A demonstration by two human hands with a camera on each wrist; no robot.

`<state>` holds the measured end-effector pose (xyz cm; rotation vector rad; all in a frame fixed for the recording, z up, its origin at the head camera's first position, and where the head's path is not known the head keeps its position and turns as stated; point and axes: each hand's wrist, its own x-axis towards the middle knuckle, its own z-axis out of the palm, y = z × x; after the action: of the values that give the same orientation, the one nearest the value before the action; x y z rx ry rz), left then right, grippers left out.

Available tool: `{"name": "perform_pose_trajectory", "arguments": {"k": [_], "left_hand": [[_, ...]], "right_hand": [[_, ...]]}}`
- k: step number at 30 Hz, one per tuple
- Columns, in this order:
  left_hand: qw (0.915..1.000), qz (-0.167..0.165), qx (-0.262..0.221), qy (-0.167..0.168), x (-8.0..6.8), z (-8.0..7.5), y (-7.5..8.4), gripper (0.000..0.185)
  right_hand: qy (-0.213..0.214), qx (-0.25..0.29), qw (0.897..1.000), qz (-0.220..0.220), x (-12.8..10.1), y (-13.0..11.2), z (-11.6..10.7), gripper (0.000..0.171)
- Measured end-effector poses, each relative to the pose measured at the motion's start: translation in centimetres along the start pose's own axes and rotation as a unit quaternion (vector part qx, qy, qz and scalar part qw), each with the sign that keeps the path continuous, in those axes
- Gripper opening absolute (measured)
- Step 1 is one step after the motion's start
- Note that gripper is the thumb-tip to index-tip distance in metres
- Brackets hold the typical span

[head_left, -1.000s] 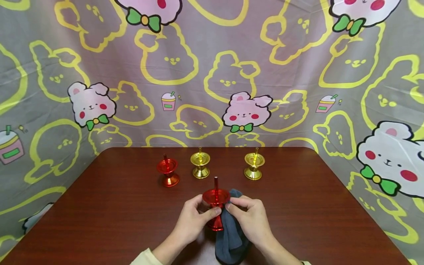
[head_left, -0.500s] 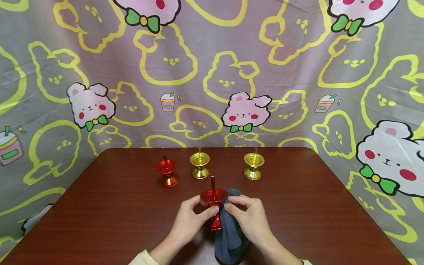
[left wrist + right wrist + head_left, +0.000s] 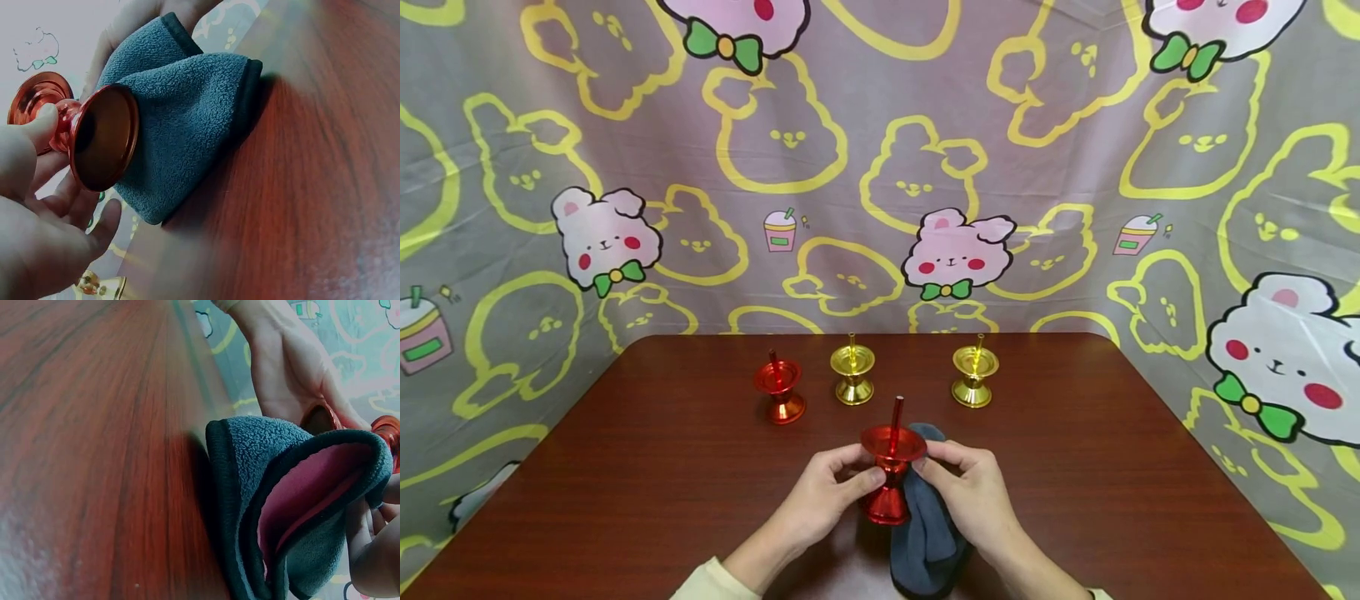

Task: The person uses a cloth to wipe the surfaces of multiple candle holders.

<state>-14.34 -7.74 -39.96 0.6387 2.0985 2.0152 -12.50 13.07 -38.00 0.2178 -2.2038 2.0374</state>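
Upright with a slight tilt, a shiny red candle holder with a wide dish and a thin central pin is held near the front of the table. My left hand grips it by the narrow waist between thumb and fingers. Its hollow base faces the camera in the left wrist view. My right hand pinches a grey-blue cloth against the right side of the dish. The cloth hangs down toward the tabletop, and a pink inner side shows in the right wrist view.
Farther back on the brown table stand another red candle holder, a gold candle holder and a second gold one to its right. A patterned curtain hangs behind the table.
The held candle holder has shifted left, then back right, and its pin now leans more to the right. My left thumb sits farther left on its waist. The cloth stays in my right hand.
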Motion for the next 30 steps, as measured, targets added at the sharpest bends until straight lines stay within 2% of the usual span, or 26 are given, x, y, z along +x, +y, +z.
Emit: {"name": "perform_pose_trajectory", "arguments": {"k": [4, 11, 19, 24, 30], "left_hand": [[0.9992, 0.018, -0.011, -0.035, 0.0, -0.1, -0.3, 0.033], [0.9995, 0.019, -0.003, -0.025, 0.0, 0.0, -0.4, 0.033], [0.9997, 0.013, 0.005, 0.022, 0.0, 0.7, -0.1, 0.030], [0.9980, -0.010, 0.006, 0.062, 0.0, 0.9, -0.2, 0.028], [0.9919, -0.026, 0.046, 0.116, 0.1, 1.4, 0.1, 0.023]], "right_hand": [[0.011, -0.011, 1.000, -0.007, 0.0, 0.0, 0.2, 0.015], [0.020, -0.024, 0.999, -0.015, -0.1, 0.2, 0.4, 0.014], [0.036, -0.046, 0.998, -0.029, -0.1, 0.7, 0.5, 0.013], [0.035, -0.061, 0.997, -0.032, -0.2, 0.9, 0.7, 0.014], [0.041, -0.078, 0.995, -0.043, -0.2, 1.1, 1.0, 0.014]]}}
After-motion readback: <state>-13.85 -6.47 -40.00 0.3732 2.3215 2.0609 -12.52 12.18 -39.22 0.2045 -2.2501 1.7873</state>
